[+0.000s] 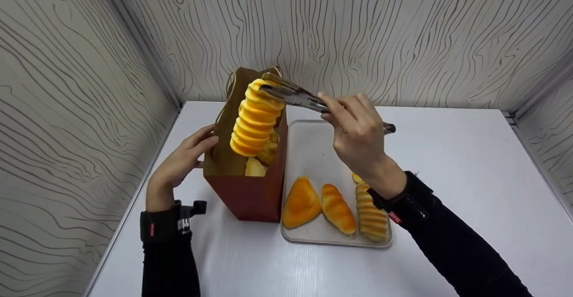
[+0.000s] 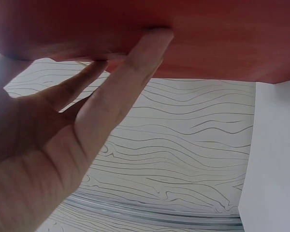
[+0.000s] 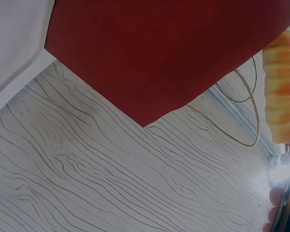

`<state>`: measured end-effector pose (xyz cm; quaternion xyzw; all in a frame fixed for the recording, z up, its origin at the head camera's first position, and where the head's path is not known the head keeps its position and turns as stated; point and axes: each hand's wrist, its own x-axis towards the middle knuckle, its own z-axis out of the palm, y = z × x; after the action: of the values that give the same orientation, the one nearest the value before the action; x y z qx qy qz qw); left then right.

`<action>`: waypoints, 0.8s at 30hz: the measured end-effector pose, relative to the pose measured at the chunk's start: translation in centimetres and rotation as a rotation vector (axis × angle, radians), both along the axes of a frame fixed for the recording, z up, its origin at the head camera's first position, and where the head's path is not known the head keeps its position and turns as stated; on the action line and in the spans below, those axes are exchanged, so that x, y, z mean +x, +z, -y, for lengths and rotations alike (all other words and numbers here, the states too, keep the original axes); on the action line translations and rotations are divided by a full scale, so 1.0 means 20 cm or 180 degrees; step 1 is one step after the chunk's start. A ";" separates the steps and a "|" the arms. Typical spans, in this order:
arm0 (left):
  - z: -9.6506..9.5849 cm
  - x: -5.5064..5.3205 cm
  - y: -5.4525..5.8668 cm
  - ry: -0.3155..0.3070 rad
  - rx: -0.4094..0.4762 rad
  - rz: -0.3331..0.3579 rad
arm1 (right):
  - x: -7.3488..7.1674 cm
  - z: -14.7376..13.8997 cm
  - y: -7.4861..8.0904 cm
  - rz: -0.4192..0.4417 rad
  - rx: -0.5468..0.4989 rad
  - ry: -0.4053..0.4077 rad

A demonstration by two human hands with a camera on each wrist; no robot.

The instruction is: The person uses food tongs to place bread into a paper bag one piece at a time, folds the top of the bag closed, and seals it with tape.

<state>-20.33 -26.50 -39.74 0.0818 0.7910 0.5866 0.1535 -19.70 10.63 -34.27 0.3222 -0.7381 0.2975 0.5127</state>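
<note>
Against the bag (image 1: 244, 198) rests the left hand (image 1: 181, 160), fingers extended; the right hand (image 1: 360, 131) grips tongs (image 1: 297, 97) holding a roll (image 1: 254, 122) steeply, lower end leftward, partly hiding bagged bread (image 1: 255, 168).

A smooth white rectangular worktop (image 1: 447, 162) and its load

A dark red paper bag (image 1: 250, 200) with a brown inside stands upright left of the worktop's middle, its open mouth facing upward. To its right lies a shallow, pale beige rectangular tray (image 1: 309, 149) with rounded corners and a low raised rim, its long sides running from near to far. Bag and tray sit close together; whether they touch cannot be told. The tray extends farther toward the near side than the bag's base.
</note>
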 end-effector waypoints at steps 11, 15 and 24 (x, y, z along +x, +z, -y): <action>-0.01 0.00 0.00 -0.0010 0.0004 -0.0023 | -0.02 0.00 -0.03 -0.0199 0.0382 -0.0068; -0.01 0.00 0.00 -0.0024 -0.0005 -0.0051 | -0.03 0.01 -0.05 -0.0168 0.0449 -0.0072; -0.02 -0.01 0.00 -0.0019 0.0050 -0.0049 | -0.02 0.02 -0.09 0.0023 0.0725 -0.0038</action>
<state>-20.55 -26.10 -39.77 0.0899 0.7872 0.5917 0.1485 -20.01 10.21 -35.99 0.3730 -0.7708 0.2098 0.4719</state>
